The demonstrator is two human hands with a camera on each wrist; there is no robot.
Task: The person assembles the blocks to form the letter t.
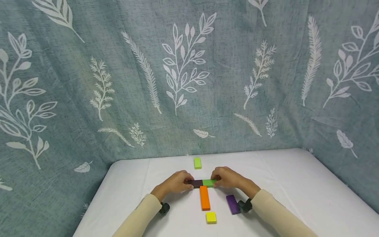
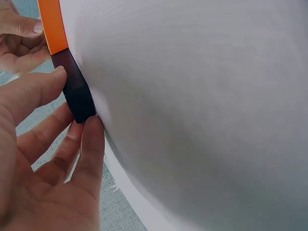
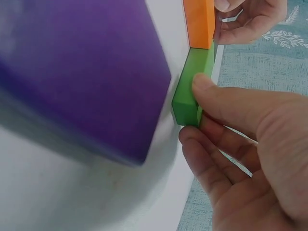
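Observation:
On the white table a black block (image 1: 195,184) and a green block (image 1: 208,183) lie end to end. My left hand (image 1: 178,181) pinches the black block between thumb and fingers, as the left wrist view shows. The green block's outer end is pinched by my right hand (image 1: 227,177), its thumb (image 3: 204,83) on the near side. An orange block (image 1: 204,198) runs toward me from where the two blocks meet, its far end against them.
A lime block (image 1: 197,163) lies beyond the hands. Nearer me are a yellow square block (image 1: 211,217) and a purple block (image 1: 233,204), the latter beside the right wrist camera (image 1: 245,206). A patterned grey-green curtain (image 1: 183,82) hangs behind the table.

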